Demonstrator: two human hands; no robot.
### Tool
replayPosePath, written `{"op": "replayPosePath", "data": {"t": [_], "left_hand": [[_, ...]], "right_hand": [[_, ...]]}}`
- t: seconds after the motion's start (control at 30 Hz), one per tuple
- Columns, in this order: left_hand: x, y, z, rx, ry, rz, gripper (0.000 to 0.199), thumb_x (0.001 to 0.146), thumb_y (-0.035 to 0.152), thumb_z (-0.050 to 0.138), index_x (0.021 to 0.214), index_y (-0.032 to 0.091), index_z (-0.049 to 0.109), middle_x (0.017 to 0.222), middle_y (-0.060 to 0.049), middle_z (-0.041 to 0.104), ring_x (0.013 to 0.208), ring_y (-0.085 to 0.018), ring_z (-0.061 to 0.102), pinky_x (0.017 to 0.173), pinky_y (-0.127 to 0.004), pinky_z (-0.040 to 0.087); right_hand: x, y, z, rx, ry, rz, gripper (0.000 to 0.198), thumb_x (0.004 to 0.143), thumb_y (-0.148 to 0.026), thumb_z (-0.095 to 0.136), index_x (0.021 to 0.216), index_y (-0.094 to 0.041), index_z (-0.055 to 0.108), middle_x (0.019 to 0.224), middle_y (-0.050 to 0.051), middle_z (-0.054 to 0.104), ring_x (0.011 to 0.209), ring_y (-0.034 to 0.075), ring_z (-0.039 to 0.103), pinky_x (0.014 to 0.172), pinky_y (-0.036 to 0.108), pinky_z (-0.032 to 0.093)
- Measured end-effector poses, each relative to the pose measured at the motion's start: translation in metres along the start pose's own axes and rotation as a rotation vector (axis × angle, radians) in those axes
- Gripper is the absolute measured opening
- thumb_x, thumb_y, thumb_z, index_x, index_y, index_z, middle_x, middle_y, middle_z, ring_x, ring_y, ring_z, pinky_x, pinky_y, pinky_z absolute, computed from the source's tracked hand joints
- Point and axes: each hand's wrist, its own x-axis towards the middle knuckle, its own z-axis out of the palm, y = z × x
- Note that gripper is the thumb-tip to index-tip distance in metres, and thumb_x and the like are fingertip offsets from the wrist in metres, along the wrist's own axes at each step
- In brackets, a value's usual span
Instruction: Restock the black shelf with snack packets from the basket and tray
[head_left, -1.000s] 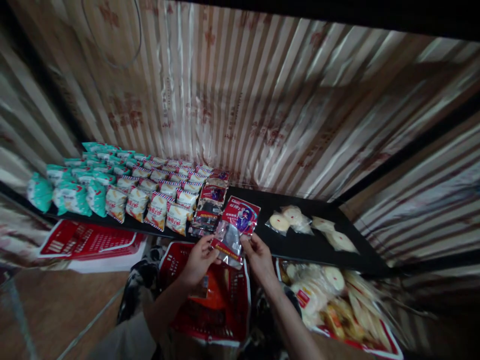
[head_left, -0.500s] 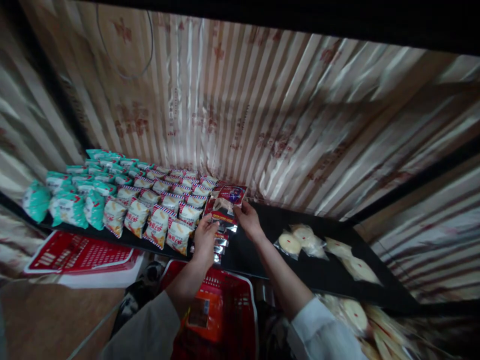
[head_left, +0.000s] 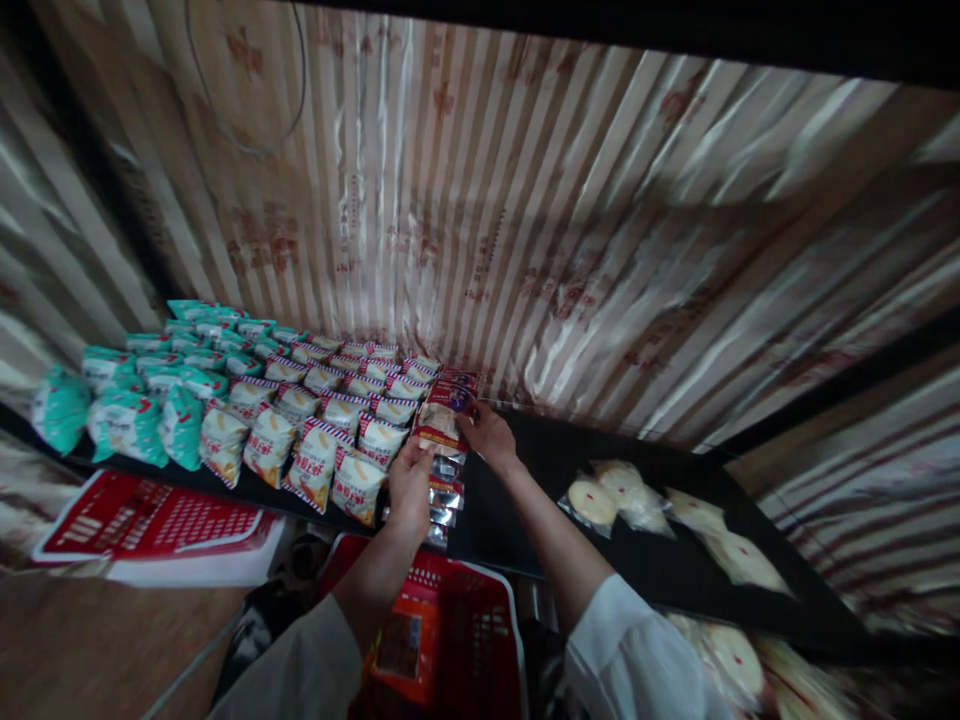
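A dark-red snack packet (head_left: 439, 422) with a see-through middle lies on top of a column of like packets, right beside the white chip bags. My left hand (head_left: 410, 488) pinches its near left corner, thumb and fingers closed. At its right edge, my right hand (head_left: 491, 437) has its fingers closed on the packet's side. Beneath and in front of it, silvery ends of the stacked packets (head_left: 444, 497) stick out toward me. White chip bags (head_left: 311, 460) with striped edges stand in rows just left of my left hand.
Teal bags (head_left: 127, 425) fill the left end of the black shelf (head_left: 517, 500). Round pale items in clear wrap (head_left: 592, 500) lie to the right. Below are a red basket (head_left: 480, 640) with an orange package (head_left: 401, 640) and another red basket (head_left: 157, 515). Striped sheeting (head_left: 450, 200) hangs behind.
Both hands have brought the red packet down from a tilted position above the column, so it now lies flatter in line with it. The view has shifted slightly.
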Motion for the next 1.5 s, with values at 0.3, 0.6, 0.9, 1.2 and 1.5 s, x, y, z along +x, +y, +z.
{"op": "replayPosePath", "data": {"t": [0.3,0.6,0.9,1.2,1.5], "left_hand": [[0.010,-0.010,-0.003,-0.100,0.033,0.006,0.022,0.062,0.016,0.071,0.083,0.014,0.064,0.077,-0.002,0.069,0.071,-0.013,0.065,0.066,-0.022,0.050],[0.005,-0.006,-0.004,-0.104,0.000,0.046,0.028,0.068,0.019,0.069,0.095,0.019,0.062,0.100,-0.004,0.069,0.093,-0.017,0.065,0.083,-0.027,0.050],[0.001,-0.011,-0.005,-0.065,0.008,-0.055,0.039,0.073,0.013,0.061,0.111,0.021,0.056,0.118,-0.006,0.062,0.113,-0.019,0.057,0.097,-0.030,0.045],[-0.011,-0.010,-0.014,0.248,-0.051,0.073,0.049,0.067,0.013,0.061,0.116,0.020,0.058,0.131,-0.012,0.050,0.114,-0.023,0.056,0.081,-0.026,0.052],[-0.005,-0.013,-0.012,0.185,-0.066,-0.012,0.043,0.061,0.011,0.065,0.104,0.017,0.065,0.118,-0.014,0.060,0.098,-0.024,0.063,0.068,-0.026,0.053]], "right_hand": [[0.003,-0.015,-0.010,-0.267,0.216,-0.182,0.038,0.091,-0.044,0.037,0.100,-0.025,0.069,0.095,0.009,0.070,0.092,0.022,0.063,0.081,0.033,0.044],[0.039,-0.026,0.018,-0.283,-0.030,-0.438,0.040,0.091,-0.046,0.039,0.116,-0.025,0.062,0.127,0.005,0.057,0.121,0.021,0.045,0.104,0.037,0.028],[0.037,-0.035,0.023,-0.308,-0.009,-0.360,0.038,0.089,-0.043,0.040,0.118,-0.027,0.060,0.126,0.005,0.057,0.124,0.023,0.041,0.103,0.038,0.028],[0.040,-0.034,0.037,-0.248,0.082,-0.336,0.038,0.087,-0.043,0.043,0.114,-0.025,0.063,0.127,0.006,0.055,0.126,0.025,0.037,0.104,0.039,0.027],[0.042,-0.023,0.042,-0.080,0.208,-0.462,0.034,0.087,-0.035,0.045,0.108,-0.019,0.067,0.128,0.010,0.055,0.130,0.025,0.034,0.109,0.043,0.021]]}}
